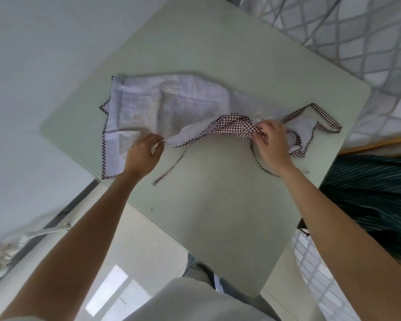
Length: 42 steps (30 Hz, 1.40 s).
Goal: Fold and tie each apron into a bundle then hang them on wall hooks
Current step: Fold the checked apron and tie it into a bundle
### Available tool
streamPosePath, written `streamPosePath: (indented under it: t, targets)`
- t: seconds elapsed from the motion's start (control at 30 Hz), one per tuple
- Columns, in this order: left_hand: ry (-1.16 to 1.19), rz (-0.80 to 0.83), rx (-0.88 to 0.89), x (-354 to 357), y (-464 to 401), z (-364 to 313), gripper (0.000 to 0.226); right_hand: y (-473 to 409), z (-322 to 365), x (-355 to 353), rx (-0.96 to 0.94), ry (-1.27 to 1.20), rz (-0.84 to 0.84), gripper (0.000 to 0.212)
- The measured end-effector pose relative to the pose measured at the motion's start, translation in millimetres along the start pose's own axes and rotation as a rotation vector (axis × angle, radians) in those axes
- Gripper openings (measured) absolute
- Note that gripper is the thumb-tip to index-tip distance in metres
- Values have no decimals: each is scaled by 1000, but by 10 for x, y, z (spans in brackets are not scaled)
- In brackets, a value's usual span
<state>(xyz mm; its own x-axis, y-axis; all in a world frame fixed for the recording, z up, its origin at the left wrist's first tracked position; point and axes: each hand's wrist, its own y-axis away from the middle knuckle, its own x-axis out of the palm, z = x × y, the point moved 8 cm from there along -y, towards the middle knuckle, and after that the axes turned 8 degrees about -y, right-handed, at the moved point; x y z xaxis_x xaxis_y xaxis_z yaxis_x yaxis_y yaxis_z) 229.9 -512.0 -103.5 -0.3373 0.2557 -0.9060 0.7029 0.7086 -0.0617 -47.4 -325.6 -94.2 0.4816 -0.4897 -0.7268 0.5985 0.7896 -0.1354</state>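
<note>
A pale checked apron [171, 105] with dark red gingham trim lies spread inside-out across the far half of the pale green table [218, 205]. My left hand [144, 156] pinches the apron's near edge at its middle. My right hand [271, 137] grips a bunched fold of red gingham fabric [234, 123] near the bib end. A gingham neck loop [322, 117] lies to the right of my right hand. Thin tie straps [171, 165] trail toward me over the table.
A dark green striped cloth [368, 193] lies off the table's right edge. A bed with a grey lattice-pattern cover [357, 42] stands beyond the table at the right. A white wall [33, 89] runs along the left. A white cable or stand [44, 232] sits on the floor.
</note>
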Motion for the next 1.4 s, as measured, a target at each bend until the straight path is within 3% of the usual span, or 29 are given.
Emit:
streamPosePath:
  t: [0.07, 0.17, 0.27, 0.37, 0.47, 0.53, 0.73, 0.97, 1.07, 1.3, 1.4]
  targets:
    - [-16, 74, 80, -8, 166, -6, 40, 237, 187, -146, -132, -45, 76, 17]
    - [-125, 239, 116, 116, 503, -13, 46, 718, 312, -170, -268, 81, 276, 21]
    - [-215, 442, 74, 321, 887, -70, 35, 1198, 212, -33, -319, 146, 477, 23]
    - [-256, 649, -26, 468, 1303, -124, 33, 1689, -8, 150, -204, 146, 739, 26]
    - [-226, 686, -115, 455, 1591, -182, 40, 2008, -196, 259, -83, 186, 1001, 32]
    - [-161, 606, -99, 376, 1624, -256, 38, 1912, -133, 177, -60, 107, 934, 33]
    - [-35, 327, -28, 115, 979, -309, 20, 939, 180, -96, -60, -42, 462, 28]
    - [-55, 176, 38, 206, -423, -123, 33, -312, 75, 351, 43, 26, 277, 27]
    - [-86, 205, 44, 311, -924, 36, 49, -666, -70, 572, 128, 93, 286, 28]
    - [-287, 495, 107, 761, -1313, 159, 77, -895, -381, 905, 305, 278, 471, 28]
    - [-339, 402, 191, 711, -1301, 48, 54, -916, -357, 929, 273, 372, 577, 20]
